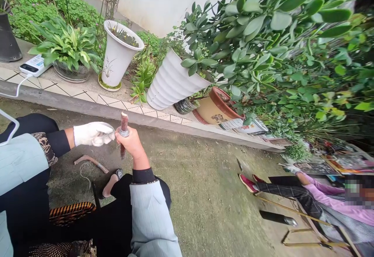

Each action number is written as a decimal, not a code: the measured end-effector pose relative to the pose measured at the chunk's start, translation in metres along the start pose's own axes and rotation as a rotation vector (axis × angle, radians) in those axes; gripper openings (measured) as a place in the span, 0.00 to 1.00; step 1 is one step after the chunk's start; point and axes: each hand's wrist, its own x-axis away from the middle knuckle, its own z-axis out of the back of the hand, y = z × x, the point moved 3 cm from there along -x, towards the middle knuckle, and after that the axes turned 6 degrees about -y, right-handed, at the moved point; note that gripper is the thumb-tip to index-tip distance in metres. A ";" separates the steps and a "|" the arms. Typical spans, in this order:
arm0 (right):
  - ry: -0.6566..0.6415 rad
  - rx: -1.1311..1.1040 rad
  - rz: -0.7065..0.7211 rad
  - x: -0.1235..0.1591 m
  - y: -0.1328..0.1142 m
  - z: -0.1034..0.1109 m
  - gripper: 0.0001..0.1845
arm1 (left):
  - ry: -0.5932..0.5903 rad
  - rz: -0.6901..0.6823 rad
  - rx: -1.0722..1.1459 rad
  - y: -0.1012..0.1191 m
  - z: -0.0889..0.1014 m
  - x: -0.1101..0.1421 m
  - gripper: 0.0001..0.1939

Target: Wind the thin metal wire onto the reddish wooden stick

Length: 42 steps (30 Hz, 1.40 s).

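My right hand (130, 142), bare, is wrapped round a short reddish-brown stick (124, 121) held upright. Its top end is pale, and its lower end sticks out under the fist. A greyish band that looks like wound wire or cord (124, 132) circles the stick at the top of my fingers. Close beside it, my left hand (92, 133) wears a white knitted glove. Its fingers are pinched together near my right thumb; what they hold is too small to tell. On the ground below lie a curved brown stick (91, 162) and a loose thin strand (85, 176).
A tiled ledge (87, 95) carries a white planter (117, 56), a ribbed white pot (172, 81), a brown pot (214, 107) and a white device (34, 66) with a cable. A woven basket (71, 212) is by my legs. Another person (315, 198) sits at right.
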 end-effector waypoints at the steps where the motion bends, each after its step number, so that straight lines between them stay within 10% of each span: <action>1: -0.009 0.030 0.013 0.000 0.000 0.001 0.06 | -0.031 0.005 0.020 -0.001 -0.001 0.000 0.10; 10: -0.082 0.238 0.134 0.001 -0.001 0.006 0.09 | -0.127 0.025 0.042 -0.008 -0.006 0.002 0.12; 19: -0.017 0.290 0.015 0.003 -0.004 0.003 0.06 | 0.089 0.006 -0.179 -0.004 -0.020 0.005 0.08; 29: 0.015 -0.631 -0.277 -0.003 0.023 -0.018 0.08 | 0.568 -0.380 -1.583 0.020 -0.012 0.000 0.09; 37: 0.151 -0.536 -0.254 -0.005 0.023 -0.015 0.07 | 0.312 -0.207 -0.627 0.010 -0.014 0.003 0.10; 42: 0.166 -0.255 -0.200 -0.007 0.022 -0.013 0.05 | 0.301 -0.187 -0.402 0.006 -0.003 -0.001 0.10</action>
